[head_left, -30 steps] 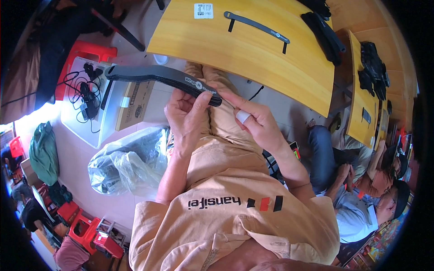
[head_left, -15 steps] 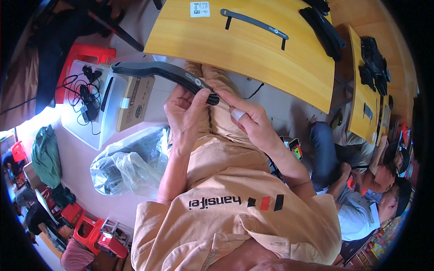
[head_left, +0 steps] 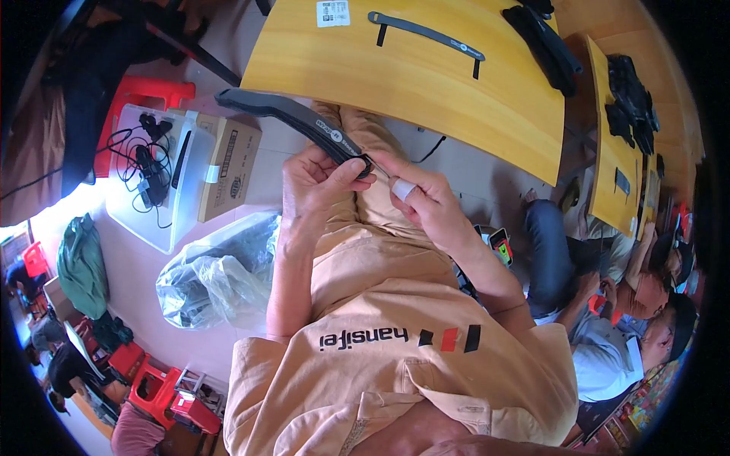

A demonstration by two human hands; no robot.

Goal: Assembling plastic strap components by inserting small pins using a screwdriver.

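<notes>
Strap bundle (head_left: 293,114), dark grey and layered, is up in the air in front of you, over your lap, below the near edge of the worktop (head_left: 319,72); its free end reaches out toward the worktop's near left corner. Your left hand (head_left: 310,188) is clamped on the lower end, thumb across the top and fingers curled beneath. Your right hand (head_left: 430,201) meets that same end, thumb and forefinger close together; I cannot tell whether they pinch a strap's tip or some slim thing beside it.

To work this end well, I'd press the layers flat under your left thumb so they don't fan out, and let the right fingertips do the fine work. The long free end hangs unsupported, so it could well sag or twist; a firmer left grip should steady it.

As for pose, your left forearm rises almost straight, its wrist slightly bent; your right comes in on a slant from the lower right, its forefinger pointing up and left, a white wrap (head_left: 403,191) around one finger. Ahead, a single strap (head_left: 426,35) lies on the worktop, well in from its near edge.
</notes>
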